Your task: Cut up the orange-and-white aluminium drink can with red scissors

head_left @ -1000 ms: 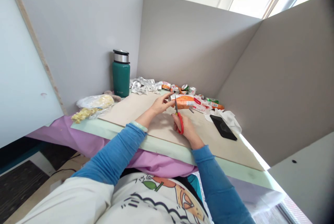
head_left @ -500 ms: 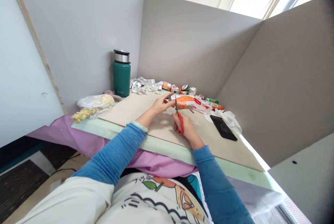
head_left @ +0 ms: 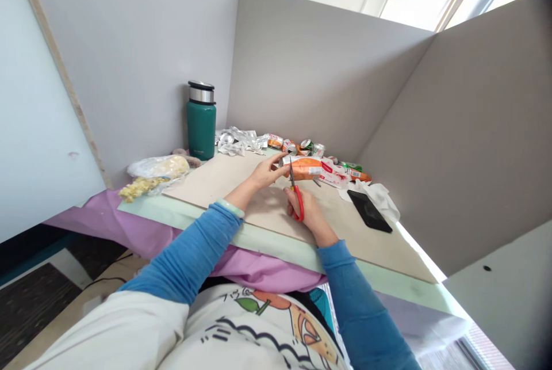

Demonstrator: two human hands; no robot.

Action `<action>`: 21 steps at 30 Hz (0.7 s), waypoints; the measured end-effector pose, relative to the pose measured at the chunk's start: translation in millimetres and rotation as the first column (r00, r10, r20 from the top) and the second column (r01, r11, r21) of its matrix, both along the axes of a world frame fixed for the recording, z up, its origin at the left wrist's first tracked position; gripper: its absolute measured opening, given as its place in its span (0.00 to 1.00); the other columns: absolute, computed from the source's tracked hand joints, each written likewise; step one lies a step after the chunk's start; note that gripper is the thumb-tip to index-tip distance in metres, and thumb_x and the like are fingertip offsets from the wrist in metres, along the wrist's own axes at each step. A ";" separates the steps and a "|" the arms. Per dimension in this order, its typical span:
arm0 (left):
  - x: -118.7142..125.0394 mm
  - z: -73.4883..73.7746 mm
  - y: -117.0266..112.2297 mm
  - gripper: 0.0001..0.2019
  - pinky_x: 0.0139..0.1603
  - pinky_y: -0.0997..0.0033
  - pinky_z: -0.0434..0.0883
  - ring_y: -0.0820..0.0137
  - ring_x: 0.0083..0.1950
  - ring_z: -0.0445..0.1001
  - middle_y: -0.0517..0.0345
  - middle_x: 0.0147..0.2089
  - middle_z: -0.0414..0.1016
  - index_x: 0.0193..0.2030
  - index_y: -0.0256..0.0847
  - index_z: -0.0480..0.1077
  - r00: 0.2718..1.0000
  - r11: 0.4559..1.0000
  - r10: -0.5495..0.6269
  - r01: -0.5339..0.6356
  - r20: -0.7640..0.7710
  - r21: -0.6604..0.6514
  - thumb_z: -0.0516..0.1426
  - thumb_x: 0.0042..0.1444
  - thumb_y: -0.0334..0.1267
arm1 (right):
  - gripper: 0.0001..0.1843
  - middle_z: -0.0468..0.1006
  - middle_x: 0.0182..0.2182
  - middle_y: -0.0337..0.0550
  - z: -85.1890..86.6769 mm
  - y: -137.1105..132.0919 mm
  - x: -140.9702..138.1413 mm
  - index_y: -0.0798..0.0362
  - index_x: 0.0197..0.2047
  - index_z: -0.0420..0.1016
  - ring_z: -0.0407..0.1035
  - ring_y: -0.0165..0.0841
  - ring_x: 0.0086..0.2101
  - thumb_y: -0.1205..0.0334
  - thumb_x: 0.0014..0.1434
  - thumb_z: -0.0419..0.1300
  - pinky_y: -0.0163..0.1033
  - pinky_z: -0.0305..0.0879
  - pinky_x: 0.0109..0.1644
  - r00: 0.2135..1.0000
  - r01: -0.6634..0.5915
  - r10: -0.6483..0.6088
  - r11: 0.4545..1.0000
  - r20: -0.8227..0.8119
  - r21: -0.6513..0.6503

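My left hand (head_left: 266, 173) grips one end of an orange and silver drink can (head_left: 307, 168), which lies on its side above the board. Red-handled scissors (head_left: 298, 203) are in my right hand (head_left: 305, 209), with the fingers closed around the handles. The blades point up and away from me, against the can near my left fingertips. How deep they sit in the metal I cannot tell. A small dark metal piece (head_left: 317, 183) lies on the board just right of the can.
Along the back are several cut cans (head_left: 275, 141) and silver metal scraps (head_left: 241, 141). A green bottle (head_left: 201, 125) stands at the back left, near a plastic bag (head_left: 159, 167). On the right lie a black phone (head_left: 368, 210) and white tissue (head_left: 383, 197). Grey partitions (head_left: 310, 65) surround the table.
The can has turned or tilted very slightly in my left hand. Otherwise both hands and the scissors keep nearly the same place.
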State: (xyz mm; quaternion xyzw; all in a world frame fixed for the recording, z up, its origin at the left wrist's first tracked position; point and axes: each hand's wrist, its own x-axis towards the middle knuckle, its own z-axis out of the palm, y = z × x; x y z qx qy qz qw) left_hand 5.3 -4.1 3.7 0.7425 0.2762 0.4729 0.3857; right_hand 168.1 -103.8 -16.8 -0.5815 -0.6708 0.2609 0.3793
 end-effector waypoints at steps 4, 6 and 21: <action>0.1 0.3 -0.7 0.36 0.26 0.78 0.68 0.68 0.41 0.79 0.44 0.56 0.76 0.71 0.38 0.65 1.000 1.000 0.007 -0.007 0.000 -0.001 0.62 0.59 0.51 | 0.23 0.73 0.18 0.38 2.3 -2.7 -0.8 0.48 0.30 0.68 0.68 0.35 0.20 0.40 0.68 0.52 0.39 0.65 0.28 1.000 -0.009 0.008 1.000 -0.003 -0.002; 0.0 0.0 -0.6 0.35 0.27 0.79 0.68 0.68 0.42 0.79 0.44 0.57 0.75 0.71 0.38 0.65 1.000 1.000 0.004 -0.004 0.002 0.003 0.62 0.59 0.51 | 0.23 0.73 0.18 0.39 3.7 -3.9 -1.4 0.47 0.30 0.68 0.68 0.35 0.20 0.40 0.68 0.52 0.40 0.66 0.29 1.000 -0.003 0.003 1.000 -0.001 -0.010; 0.1 2.3 -4.1 0.34 0.27 0.79 0.68 0.66 0.44 0.80 0.43 0.58 0.77 0.71 0.38 0.65 1.000 1.000 0.009 -0.009 0.000 -0.009 0.61 0.61 0.48 | 0.22 0.74 0.19 0.40 4.9 -5.8 -2.3 0.47 0.30 0.68 0.69 0.36 0.20 0.40 0.67 0.53 0.41 0.65 0.28 1.000 0.000 -0.001 1.000 -0.019 -0.012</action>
